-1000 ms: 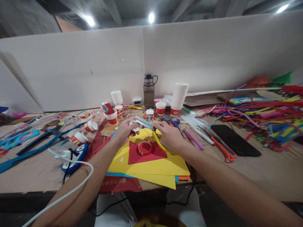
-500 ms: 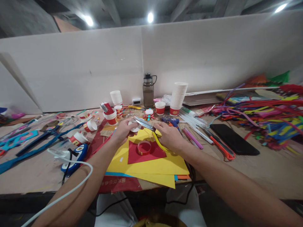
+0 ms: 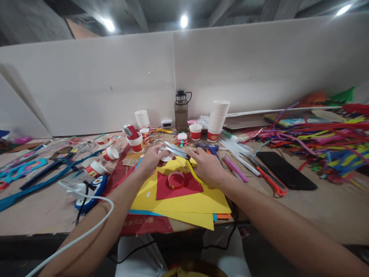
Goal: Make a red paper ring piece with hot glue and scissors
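Note:
My left hand (image 3: pixel 153 158) is closed on a small white round paper piece (image 3: pixel 166 155), perhaps part of a paper cup; its full shape is partly hidden by the fingers. My right hand (image 3: pixel 208 166) grips a pair of scissors (image 3: pixel 178 151) with yellow handles. The blades are parted and point left, right at the white piece. Below both hands, a red paper ring (image 3: pixel 176 187) with a gold patch rests on a red paper sheet (image 3: pixel 165 192), which lies over larger yellow sheets (image 3: pixel 184 206).
Behind stand a water bottle (image 3: pixel 181 115), a stack of paper cups (image 3: pixel 218 119) and a single cup (image 3: pixel 195 132). A glue gun (image 3: pixel 211 148), a utility knife (image 3: pixel 272 181) and a phone (image 3: pixel 285 170) lie rightward. A white cable (image 3: pixel 106 219) crosses by my left forearm.
The scissor blades have spread a little wider beside the white piece. Both hands stay in nearly the same place, and the paper ring has not moved.

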A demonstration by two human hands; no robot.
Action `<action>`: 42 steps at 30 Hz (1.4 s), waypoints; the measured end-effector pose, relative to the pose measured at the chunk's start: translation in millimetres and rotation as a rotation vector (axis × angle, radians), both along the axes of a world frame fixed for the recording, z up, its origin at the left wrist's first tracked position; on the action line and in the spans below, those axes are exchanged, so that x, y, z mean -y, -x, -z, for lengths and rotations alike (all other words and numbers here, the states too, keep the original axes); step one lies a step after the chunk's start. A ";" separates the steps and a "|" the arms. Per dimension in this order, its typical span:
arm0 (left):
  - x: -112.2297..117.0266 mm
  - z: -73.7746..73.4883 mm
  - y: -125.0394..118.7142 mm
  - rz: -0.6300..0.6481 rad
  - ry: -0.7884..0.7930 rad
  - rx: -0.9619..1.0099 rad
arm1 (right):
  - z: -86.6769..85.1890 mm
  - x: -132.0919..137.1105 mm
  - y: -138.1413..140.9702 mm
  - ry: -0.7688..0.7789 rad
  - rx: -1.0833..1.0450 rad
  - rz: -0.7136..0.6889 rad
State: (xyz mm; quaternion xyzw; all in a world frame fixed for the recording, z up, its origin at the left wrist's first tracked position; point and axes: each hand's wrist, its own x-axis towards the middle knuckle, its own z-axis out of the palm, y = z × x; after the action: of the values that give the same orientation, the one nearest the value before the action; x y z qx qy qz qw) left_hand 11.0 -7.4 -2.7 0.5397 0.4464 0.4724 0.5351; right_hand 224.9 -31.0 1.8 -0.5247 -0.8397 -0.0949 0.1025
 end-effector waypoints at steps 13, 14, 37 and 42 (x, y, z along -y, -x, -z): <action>1.8 -5.4 3.2 0.011 -0.017 0.028 | 3.8 -1.9 -2.1 0.008 0.020 0.002; 1.6 -5.2 3.2 0.012 -0.030 0.033 | 4.3 -2.2 -2.2 0.003 0.018 0.000; 3.9 -9.2 2.7 -0.002 -0.016 0.100 | 6.4 -2.0 -2.3 0.035 -0.013 -0.023; 0.5 -7.8 6.7 0.030 -0.014 0.101 | 6.1 -2.5 -3.2 0.016 -0.010 -0.036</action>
State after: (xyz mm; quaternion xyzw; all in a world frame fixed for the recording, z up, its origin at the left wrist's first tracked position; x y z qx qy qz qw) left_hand 4.3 -7.9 5.1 0.5256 0.4072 0.4943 0.5601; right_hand 228.1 -28.5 -4.3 -0.5109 -0.8492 -0.0835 0.1044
